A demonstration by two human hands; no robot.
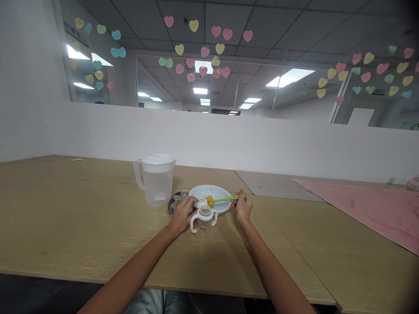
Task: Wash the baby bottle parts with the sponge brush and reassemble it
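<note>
My right hand (244, 206) is closed round the green handle of a bottle brush (229, 198), its yellow sponge head pointing left. My left hand (182, 215) grips a small white bottle part (200, 203), perhaps a collar or cap, against the sponge head. Both are over the left side of a white oval basin (209, 189). In front of the basin stands a clear baby bottle (205, 218) with white side handles and an open top. Partly hidden behind my left hand, a round metal tray (170, 209) holds small clear pieces.
A translucent lidded pitcher (158, 185) stands left of the basin on the wooden table (98, 226). At the right lies a pink sheet (366, 209), with a grey panel (275, 185) behind. A low white wall with glass above borders the table's back.
</note>
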